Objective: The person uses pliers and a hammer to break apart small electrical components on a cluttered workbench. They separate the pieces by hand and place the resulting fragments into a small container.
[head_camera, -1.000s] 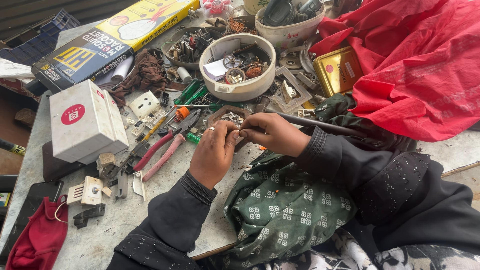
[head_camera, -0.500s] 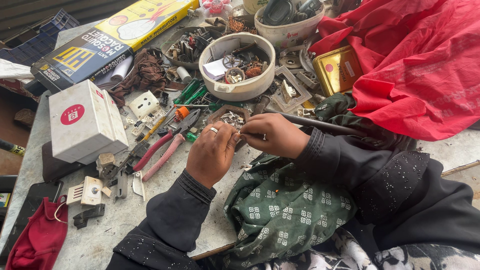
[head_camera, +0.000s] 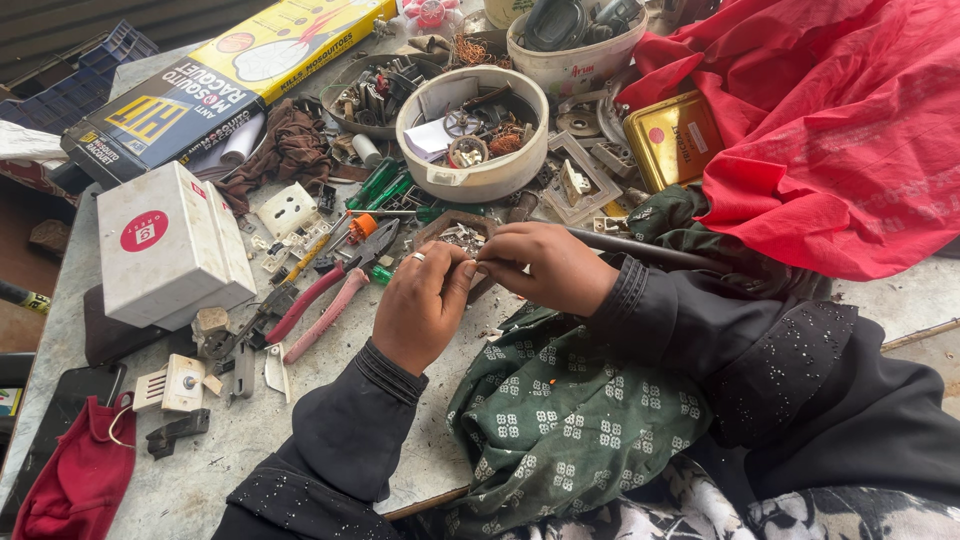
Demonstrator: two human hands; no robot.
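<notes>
A worn grey desk is crowded with electrical parts and tools. The left hand and right hand meet at mid-desk, fingers pinched together on a small part too small to identify; a ring sits on one left finger. Just behind the hands lies a small tray of metal bits. Red-handled pliers lie just left of the left hand, a white box further left. A white bowl of parts stands behind. Red cloth covers the right side; green patterned cloth lies below the hands.
</notes>
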